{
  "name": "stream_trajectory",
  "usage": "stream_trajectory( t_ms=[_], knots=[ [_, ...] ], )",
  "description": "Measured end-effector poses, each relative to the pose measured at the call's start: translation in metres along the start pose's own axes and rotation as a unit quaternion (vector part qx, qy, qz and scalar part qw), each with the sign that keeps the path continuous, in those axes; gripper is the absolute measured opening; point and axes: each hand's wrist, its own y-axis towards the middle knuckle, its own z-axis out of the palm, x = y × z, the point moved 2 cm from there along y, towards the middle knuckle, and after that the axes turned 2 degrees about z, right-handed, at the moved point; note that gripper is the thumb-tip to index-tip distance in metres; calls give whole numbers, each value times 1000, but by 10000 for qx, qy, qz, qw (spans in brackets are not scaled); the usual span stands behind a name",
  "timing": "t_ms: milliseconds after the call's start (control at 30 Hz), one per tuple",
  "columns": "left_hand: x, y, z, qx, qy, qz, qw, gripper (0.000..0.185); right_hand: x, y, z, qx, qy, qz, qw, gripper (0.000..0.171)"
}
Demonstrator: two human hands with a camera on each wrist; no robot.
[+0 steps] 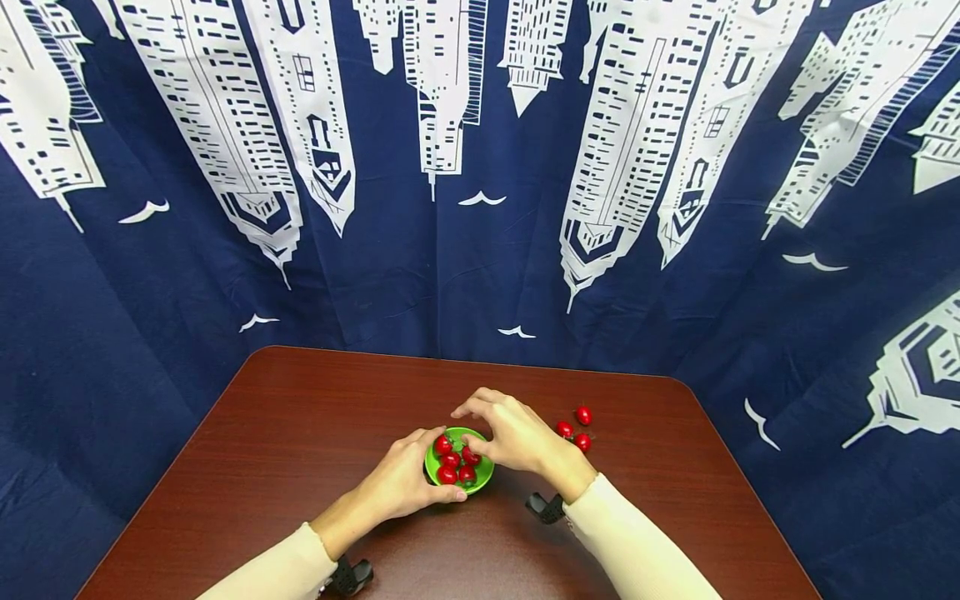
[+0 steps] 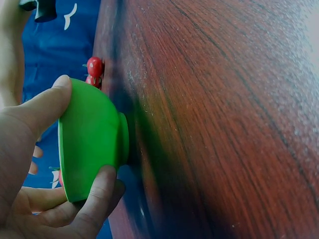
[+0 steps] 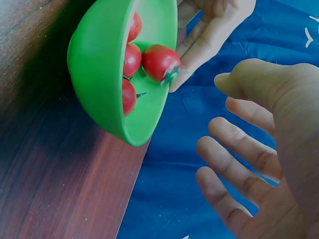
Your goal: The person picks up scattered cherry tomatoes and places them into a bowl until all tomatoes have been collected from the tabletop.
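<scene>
A small green bowl (image 1: pixel 487 479) holds several red cherry tomatoes (image 1: pixel 447 475), some with green stems. My left hand (image 1: pixel 405 477) grips the bowl from its left side, thumb at the near rim. In the left wrist view the thumb and fingers (image 2: pixel 102 189) span the bowl's outer wall, and its foot is close to the tabletop; whether it touches, I cannot tell. Over the bowl's right side is my right hand (image 1: pixel 517 433), its fingers spread and loosely bent. The right wrist view shows that hand (image 3: pixel 259 159) apart from the bowl (image 3: pixel 94 69) with nothing in it.
Three cherry tomatoes (image 1: pixel 582 442) lie on the brown wooden table (image 1: pixel 337 400), to the right of my right hand. Each wrist wears a dark camera (image 1: pixel 546 507). Behind the table hangs a blue cloth (image 1: pixel 450 275) printed with white buildings and birds.
</scene>
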Motion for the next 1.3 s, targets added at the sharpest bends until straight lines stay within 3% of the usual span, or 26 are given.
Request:
stream_trajectory(
  t_ms=[800, 1300],
  knots=[
    [-5, 1, -4, -28, 83, 1, 10000, 110, -6, -18, -14, -176, -277, 82, 9994, 32],
    [-2, 1, 1, -20, 35, -17, 10000, 111, -28, -41, -15, -386, -214, 354, 9984, 35]
  ],
)
